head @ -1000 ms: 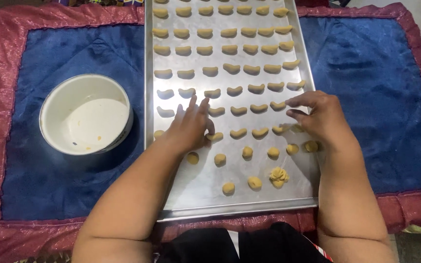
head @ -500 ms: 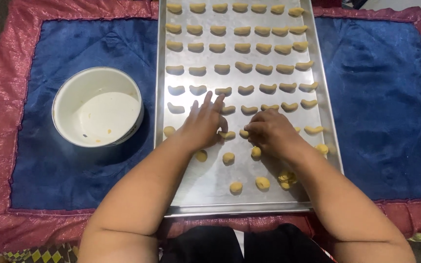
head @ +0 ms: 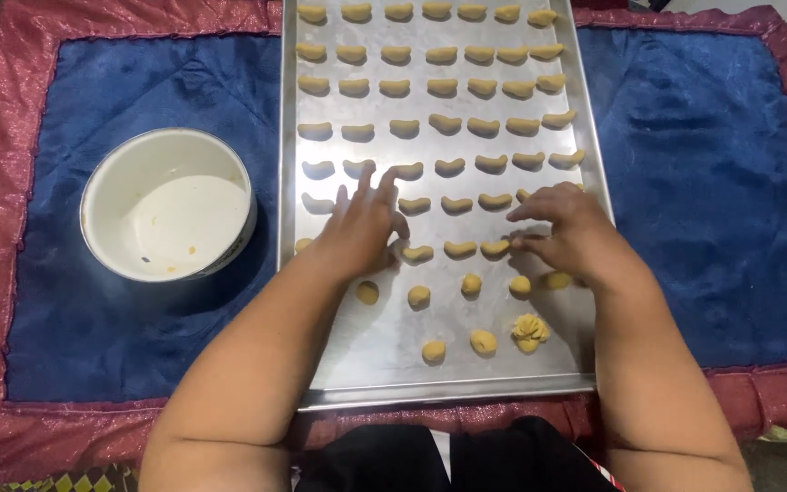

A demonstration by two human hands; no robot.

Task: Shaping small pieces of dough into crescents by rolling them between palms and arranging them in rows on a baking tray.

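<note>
Since a moment ago my right hand (head: 565,230) has slid back toward the right rim of the tray (head: 290,301). At frame left the white bowl (head: 168,215) sits nearly empty on the blue cloth (head: 703,182). At centre my left hand (head: 363,225) rests open, fingers spread over the curved dough pieces (head: 455,204). My right pinches one piece. I judge I'm shaping crescents; next, the dough balls (head: 420,295) below need a gentle roll and bend.

Both bare forearms stretched forward, converging slightly. Left hand (head: 362,228) palm down, fingers spread and flattened, pointing ahead. Right hand (head: 565,228) palm down, fingers curled loosely leftward, fingertips pinched together, wrist level.
</note>
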